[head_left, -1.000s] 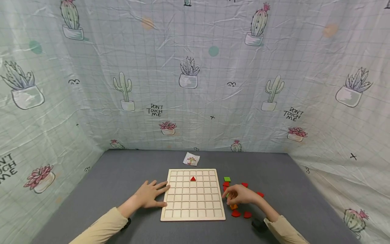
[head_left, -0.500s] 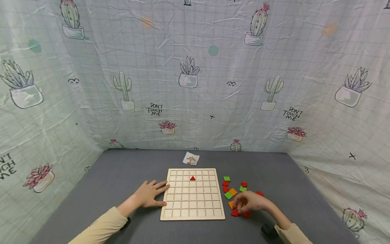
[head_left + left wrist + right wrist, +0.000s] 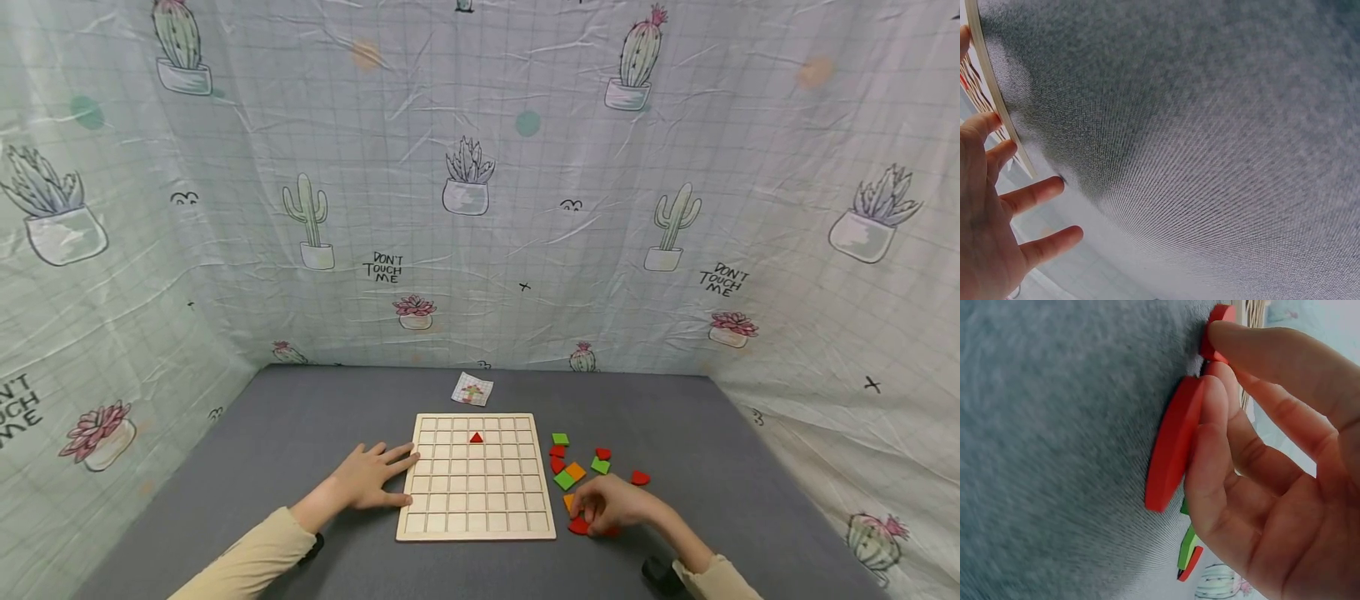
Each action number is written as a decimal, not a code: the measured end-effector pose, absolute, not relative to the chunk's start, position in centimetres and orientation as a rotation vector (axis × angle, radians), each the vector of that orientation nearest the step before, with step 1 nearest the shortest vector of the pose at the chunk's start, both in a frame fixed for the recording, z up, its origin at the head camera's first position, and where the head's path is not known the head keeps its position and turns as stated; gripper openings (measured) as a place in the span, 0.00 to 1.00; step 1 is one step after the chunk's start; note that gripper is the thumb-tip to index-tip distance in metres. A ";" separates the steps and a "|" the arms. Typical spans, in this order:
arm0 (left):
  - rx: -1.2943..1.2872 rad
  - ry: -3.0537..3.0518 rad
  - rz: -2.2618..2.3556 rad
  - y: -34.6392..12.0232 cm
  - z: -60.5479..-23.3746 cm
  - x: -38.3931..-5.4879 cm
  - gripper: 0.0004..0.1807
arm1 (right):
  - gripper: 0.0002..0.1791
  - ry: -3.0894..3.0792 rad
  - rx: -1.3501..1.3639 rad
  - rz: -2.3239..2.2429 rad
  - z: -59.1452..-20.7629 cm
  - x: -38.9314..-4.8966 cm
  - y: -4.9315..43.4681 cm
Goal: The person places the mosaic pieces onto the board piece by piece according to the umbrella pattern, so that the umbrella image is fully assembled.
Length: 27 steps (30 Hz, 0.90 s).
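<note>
A pale wooden grid board lies on the table, with a red triangle in its upper part. At the board's left edge my left hand rests with its fingers spread. My right hand is low over the loose pieces to the right. Its thumb and curled fingertips are at a red piece, which seems pinched at its edges while close to the table. Another red piece with a curved edge lies against the other fingers. An orange piece is partly hidden by the right hand.
Several flat pieces lie right of the board, among them a green square, an orange square and a red piece. Behind the board is a small picture card. A patterned curtain surrounds the grey table.
My right hand has moved nearer to me, from the green and orange pieces to the red ones, uncovering the former. Its fingers now reach a red piece. The left hand stays put.
</note>
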<state>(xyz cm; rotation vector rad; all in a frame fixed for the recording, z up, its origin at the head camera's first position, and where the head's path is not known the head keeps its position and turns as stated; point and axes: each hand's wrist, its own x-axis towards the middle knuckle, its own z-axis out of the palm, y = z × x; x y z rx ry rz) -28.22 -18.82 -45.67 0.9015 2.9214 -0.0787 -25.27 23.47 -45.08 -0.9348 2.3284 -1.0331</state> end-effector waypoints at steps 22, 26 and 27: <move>0.892 2.909 -0.073 -18.8 -45.6 -28.4 0.40 | 0.14 2.441 -0.912 -0.995 -45.9 -25.0 23.2; 0.889 2.905 -0.069 -18.8 -45.6 -28.4 0.40 | 0.15 2.435 -0.922 -0.997 -45.8 -25.1 23.3; 0.887 2.905 -0.070 -18.8 -45.6 -28.4 0.40 | 0.15 2.429 -0.923 -1.001 -45.8 -25.2 23.3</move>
